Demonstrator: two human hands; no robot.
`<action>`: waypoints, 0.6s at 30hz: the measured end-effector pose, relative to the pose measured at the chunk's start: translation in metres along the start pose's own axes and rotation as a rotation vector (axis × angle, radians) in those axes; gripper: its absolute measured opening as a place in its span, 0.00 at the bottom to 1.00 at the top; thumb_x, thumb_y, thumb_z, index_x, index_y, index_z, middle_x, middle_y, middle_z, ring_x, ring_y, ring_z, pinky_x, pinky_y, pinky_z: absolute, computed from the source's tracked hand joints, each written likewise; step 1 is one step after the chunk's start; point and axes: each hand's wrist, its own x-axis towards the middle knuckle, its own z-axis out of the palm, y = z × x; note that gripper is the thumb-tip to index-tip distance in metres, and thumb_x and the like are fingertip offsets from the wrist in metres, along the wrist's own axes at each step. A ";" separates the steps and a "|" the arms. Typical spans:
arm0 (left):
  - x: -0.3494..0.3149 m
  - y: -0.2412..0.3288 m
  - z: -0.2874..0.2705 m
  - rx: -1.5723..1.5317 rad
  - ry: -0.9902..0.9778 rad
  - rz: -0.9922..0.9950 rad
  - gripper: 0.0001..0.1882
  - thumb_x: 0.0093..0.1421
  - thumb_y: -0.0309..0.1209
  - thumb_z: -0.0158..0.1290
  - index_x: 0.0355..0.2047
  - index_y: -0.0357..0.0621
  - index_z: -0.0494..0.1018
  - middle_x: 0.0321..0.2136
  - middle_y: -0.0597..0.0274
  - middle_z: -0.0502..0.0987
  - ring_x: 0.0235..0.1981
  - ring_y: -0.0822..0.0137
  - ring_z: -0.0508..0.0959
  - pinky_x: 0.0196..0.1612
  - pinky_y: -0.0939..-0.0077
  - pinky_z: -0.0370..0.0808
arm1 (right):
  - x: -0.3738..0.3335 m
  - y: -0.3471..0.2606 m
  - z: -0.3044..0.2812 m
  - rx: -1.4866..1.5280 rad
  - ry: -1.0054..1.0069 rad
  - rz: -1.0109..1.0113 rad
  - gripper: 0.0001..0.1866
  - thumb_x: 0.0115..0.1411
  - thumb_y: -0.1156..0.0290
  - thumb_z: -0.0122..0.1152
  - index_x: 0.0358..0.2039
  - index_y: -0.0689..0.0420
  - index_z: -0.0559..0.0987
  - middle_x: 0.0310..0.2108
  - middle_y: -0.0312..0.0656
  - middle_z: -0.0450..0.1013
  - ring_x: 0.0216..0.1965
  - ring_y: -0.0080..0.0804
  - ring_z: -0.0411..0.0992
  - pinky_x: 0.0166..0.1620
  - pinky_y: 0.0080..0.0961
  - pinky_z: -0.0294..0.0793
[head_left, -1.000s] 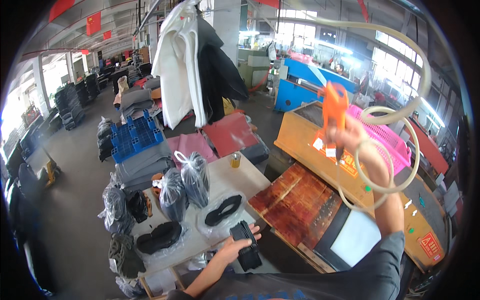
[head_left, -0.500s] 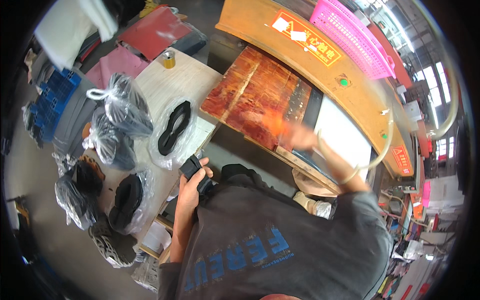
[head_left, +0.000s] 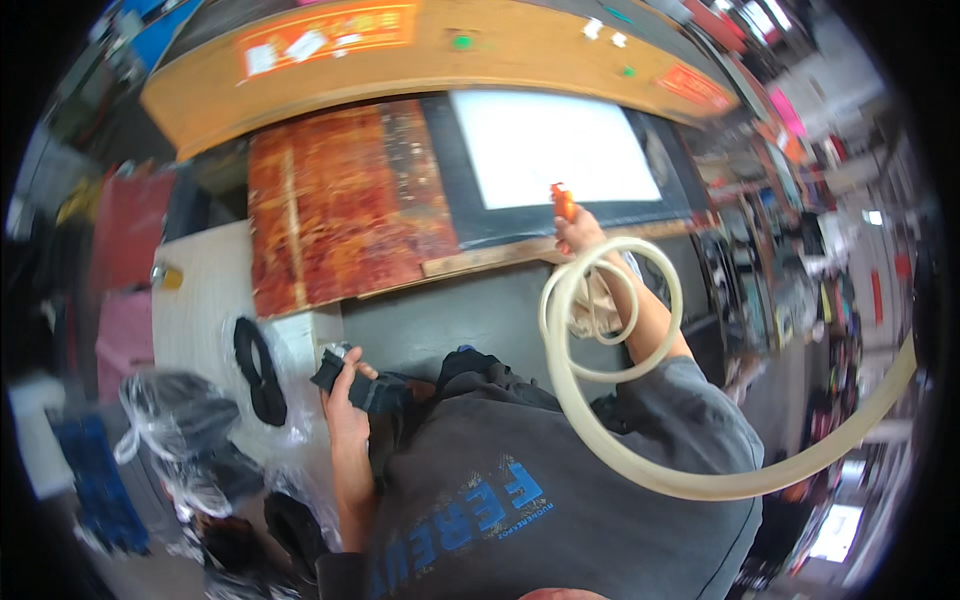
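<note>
My left hand [head_left: 347, 395] grips a black shoe piece [head_left: 362, 385] close to my waist, beside the white side table [head_left: 200, 290]. My right hand [head_left: 582, 235] is stretched out over the front edge of the machine and holds an orange tool [head_left: 563, 201] with its tip at the white panel [head_left: 555, 145]. A cream coiled hose [head_left: 600, 330] runs from that tool, loops around my right forearm and sweeps off to the right. A rust-red worn plate [head_left: 340, 200] lies left of the white panel.
A black sole [head_left: 258, 370] lies on clear plastic on the side table. Clear bags of black parts [head_left: 175, 420] sit at the lower left. A small yellow-capped bottle [head_left: 165, 277] stands at the table's far edge. The wooden machine housing [head_left: 300, 50] arcs across the top.
The view has swung down from the workshop onto the machine. My right hand has come down from head height with the orange tool to the white panel. My left hand keeps the black piece.
</note>
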 end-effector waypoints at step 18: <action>-0.045 -0.089 0.065 0.125 -0.014 -0.073 0.22 0.73 0.40 0.53 0.55 0.33 0.77 0.36 0.59 0.79 0.38 0.61 0.78 0.48 0.61 0.77 | -0.003 0.014 -0.011 0.060 0.028 0.067 0.17 0.63 0.63 0.61 0.42 0.65 0.84 0.45 0.63 0.82 0.52 0.57 0.81 0.59 0.46 0.79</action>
